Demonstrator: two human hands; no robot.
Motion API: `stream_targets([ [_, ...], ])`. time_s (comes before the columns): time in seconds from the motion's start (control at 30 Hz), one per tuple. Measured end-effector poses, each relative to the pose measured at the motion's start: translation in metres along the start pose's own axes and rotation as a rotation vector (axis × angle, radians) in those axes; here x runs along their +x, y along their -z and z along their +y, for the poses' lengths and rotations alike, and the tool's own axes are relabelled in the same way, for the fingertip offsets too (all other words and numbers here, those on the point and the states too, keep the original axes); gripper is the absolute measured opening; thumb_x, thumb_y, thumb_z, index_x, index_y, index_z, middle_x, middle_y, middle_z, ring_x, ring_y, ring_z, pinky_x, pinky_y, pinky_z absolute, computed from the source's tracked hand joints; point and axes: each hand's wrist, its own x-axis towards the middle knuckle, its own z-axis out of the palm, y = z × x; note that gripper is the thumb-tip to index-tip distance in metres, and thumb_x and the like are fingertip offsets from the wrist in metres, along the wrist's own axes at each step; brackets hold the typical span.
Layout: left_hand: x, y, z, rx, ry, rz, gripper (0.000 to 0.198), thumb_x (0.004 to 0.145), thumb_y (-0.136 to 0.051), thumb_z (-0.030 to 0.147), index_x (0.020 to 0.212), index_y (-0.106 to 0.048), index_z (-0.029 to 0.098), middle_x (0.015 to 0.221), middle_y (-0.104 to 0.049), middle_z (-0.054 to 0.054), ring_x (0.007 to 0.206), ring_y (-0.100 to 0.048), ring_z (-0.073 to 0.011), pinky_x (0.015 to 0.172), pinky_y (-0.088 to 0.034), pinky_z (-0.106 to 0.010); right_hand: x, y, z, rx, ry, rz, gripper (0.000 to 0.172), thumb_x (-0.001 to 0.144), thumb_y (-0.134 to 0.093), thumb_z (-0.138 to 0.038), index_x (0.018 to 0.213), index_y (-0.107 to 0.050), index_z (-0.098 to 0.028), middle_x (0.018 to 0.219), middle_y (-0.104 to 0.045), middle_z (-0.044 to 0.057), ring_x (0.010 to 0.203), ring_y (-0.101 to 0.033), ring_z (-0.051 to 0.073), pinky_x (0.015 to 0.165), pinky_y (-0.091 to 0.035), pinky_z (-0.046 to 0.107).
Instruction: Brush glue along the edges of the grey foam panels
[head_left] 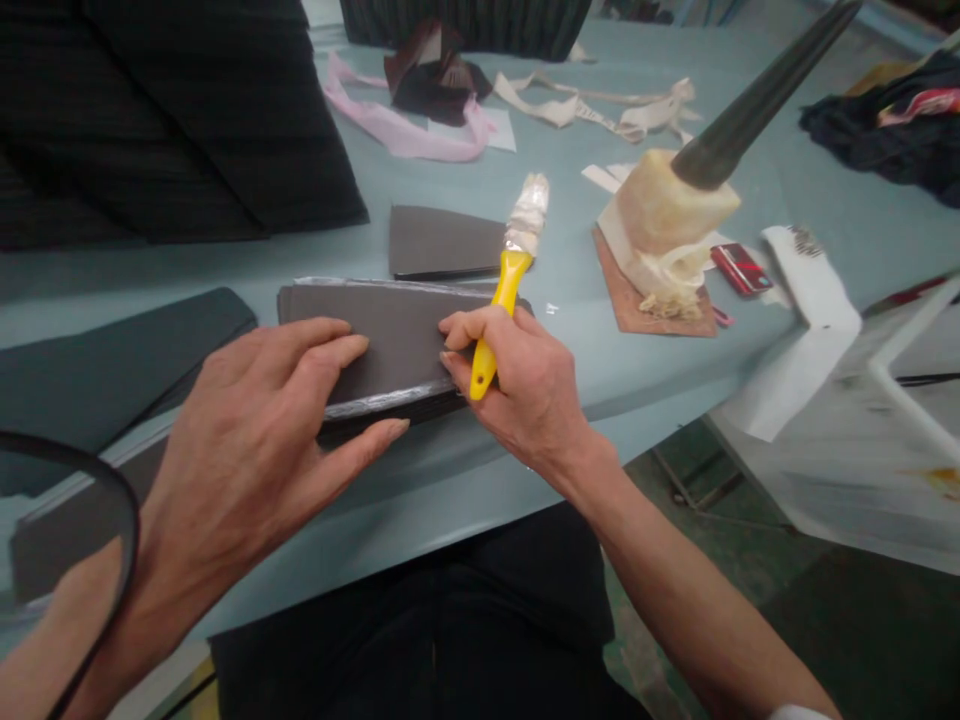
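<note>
My left hand (255,440) lies flat with its fingers stretched out, pressing on the near left part of a stack of dark grey sheets (397,330) at the table's front edge. My right hand (517,385) is closed around the yellow handle of a brush (504,290). The brush's pale, glue-coated bristles point away from me, past the stack. The fingertips of my right hand also touch the top grey sheet.
A single grey piece (442,242) lies behind the stack. A cream glue block with a dark cone (679,215) stands on a brown card to the right. Black fabric (172,110), pink ribbon (405,130) and beige strips (600,105) lie farther back on the blue table (465,470).
</note>
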Motion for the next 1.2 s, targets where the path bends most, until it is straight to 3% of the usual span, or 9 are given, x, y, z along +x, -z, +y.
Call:
stream_targets([
  [0.1, -0.006, 0.0, 0.016, 0.014, 0.021, 0.009, 0.058, 0.107, -0.053, 0.042, 0.16, -0.042, 0.023, 0.166, -0.053, -0.021, 0.154, -0.052, -0.0457, 0.125, -0.043, -0.068, -0.002, -0.001, 0.0, 0.029, -0.009, 0.009, 0.014, 0.096, -0.067, -0.016, 0.105, -0.065, -0.026, 0.112, -0.083, 0.004, 0.103, -0.075, 0.025, 0.097, -0.06, 0.04],
  [0.23, -0.012, -0.011, 0.044, 0.018, -0.071, 0.031, 0.074, 0.107, -0.053, 0.039, 0.172, -0.025, 0.019, 0.175, -0.045, -0.02, 0.165, -0.041, -0.0385, 0.133, -0.036, -0.061, -0.004, -0.005, 0.001, 0.035, -0.024, 0.024, 0.012, 0.097, -0.063, -0.016, 0.104, -0.065, -0.026, 0.109, -0.083, 0.003, 0.103, -0.075, 0.025, 0.099, -0.06, 0.04],
  [0.43, -0.011, -0.029, 0.067, -0.021, -0.039, -0.055, 0.083, 0.101, -0.063, 0.043, 0.172, -0.032, 0.011, 0.174, -0.045, -0.021, 0.167, -0.036, -0.0353, 0.138, -0.032, -0.056, -0.007, -0.009, 0.004, 0.059, -0.003, 0.07, 0.016, 0.095, -0.061, -0.013, 0.103, -0.065, -0.026, 0.105, -0.083, 0.003, 0.1, -0.076, 0.024, 0.095, -0.06, 0.037],
  [0.63, -0.02, -0.022, 0.061, 0.045, -0.006, -0.09, 0.077, 0.104, -0.059, 0.035, 0.171, -0.033, 0.007, 0.175, -0.039, -0.023, 0.166, -0.037, -0.0364, 0.136, -0.038, -0.058, -0.006, -0.008, 0.004, 0.055, 0.041, 0.11, 0.014, 0.095, -0.061, -0.013, 0.096, -0.065, -0.026, 0.102, -0.084, 0.002, 0.093, -0.075, 0.024, 0.088, -0.059, 0.037],
  [0.83, -0.048, -0.007, 0.036, 0.125, 0.034, -0.085, 0.093, 0.104, -0.059, 0.027, 0.176, -0.002, 0.011, 0.175, -0.037, -0.027, 0.163, -0.039, -0.042, 0.13, -0.044, -0.065, -0.006, -0.007, 0.002, 0.049, 0.032, 0.095, 0.016, 0.093, -0.06, -0.011, 0.094, -0.065, -0.026, 0.103, -0.084, 0.002, 0.092, -0.074, 0.022, 0.087, -0.058, 0.035],
  [0.93, -0.068, -0.001, 0.02, 0.125, 0.125, -0.1, 0.096, 0.105, -0.056, 0.029, 0.176, 0.008, 0.018, 0.177, -0.033, -0.027, 0.164, -0.037, -0.0459, 0.129, -0.043, -0.071, -0.006, -0.007, 0.004, 0.066, 0.036, 0.097, 0.016, 0.093, -0.061, -0.01, 0.094, -0.065, -0.026, 0.104, -0.084, 0.002, 0.09, -0.073, 0.022, 0.086, -0.057, 0.035],
  [1.03, -0.083, 0.006, 0.011, 0.068, 0.26, -0.092, 0.093, 0.107, -0.051, 0.038, 0.176, 0.01, 0.034, 0.183, -0.024, -0.016, 0.166, -0.031, -0.0455, 0.133, -0.037, -0.073, -0.006, -0.007, 0.005, 0.091, 0.053, 0.1, 0.017, 0.092, -0.062, -0.009, 0.094, -0.065, -0.025, 0.105, -0.084, 0.002, 0.089, -0.073, 0.021, 0.084, -0.057, 0.035],
  [1.1, -0.085, 0.011, 0.013, 0.046, 0.31, -0.061, 0.09, 0.107, -0.05, 0.042, 0.176, 0.008, 0.038, 0.185, -0.018, -0.01, 0.168, -0.027, -0.0433, 0.136, -0.033, -0.071, -0.006, -0.007, 0.006, 0.092, 0.063, 0.104, 0.018, 0.091, -0.062, -0.008, 0.095, -0.065, -0.025, 0.106, -0.084, 0.002, 0.09, -0.074, 0.022, 0.084, -0.057, 0.035],
  [1.2, -0.07, 0.012, 0.031, 0.059, 0.255, 0.016, 0.088, 0.108, -0.052, 0.04, 0.178, 0.0, 0.028, 0.183, -0.026, -0.015, 0.17, -0.026, -0.0389, 0.137, -0.034, -0.066, -0.006, -0.007, 0.006, 0.077, 0.073, 0.12, 0.017, 0.093, -0.062, -0.008, 0.094, -0.064, -0.025, 0.107, -0.085, 0.002, 0.092, -0.076, 0.021, 0.083, -0.057, 0.034],
])
